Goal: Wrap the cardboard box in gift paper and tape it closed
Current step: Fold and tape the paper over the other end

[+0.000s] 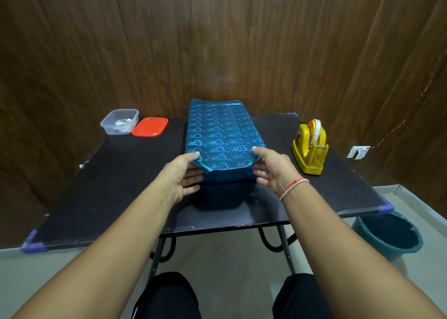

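Head view, left to right.

A clear tub [119,121] is sitting at the far left of the black counter [121,188], with pale scraps lying inside. A red lid [150,126] is lying flat just beside it on the right, touching or nearly so; cannot tell which.

The left hand [182,177] is reaching to the near left corner of the box [221,137]. Its thumb is resting on top of the paper at that corner, and its fingers are lying fairly straight against the near end, spread apart. It is not gripping anything.

The box is sitting mid-counter, long axis running away from the person, far end reaching the counter's back edge. Blue foil paper printed with hearts is covering its top and sides. At the near end the paper is standing loose and creased.

The right hand [274,167] is mirroring the left: thumb on the near right top corner, fingers extended along the near end, relaxed and open. A red-and-white thread band [294,187] is circling that wrist.

A yellow tape dispenser [310,149] is standing right of the box, apart from it, with a roll mounted upright.

A teal bucket [391,234] is sitting on the floor beyond the counter's right near corner.
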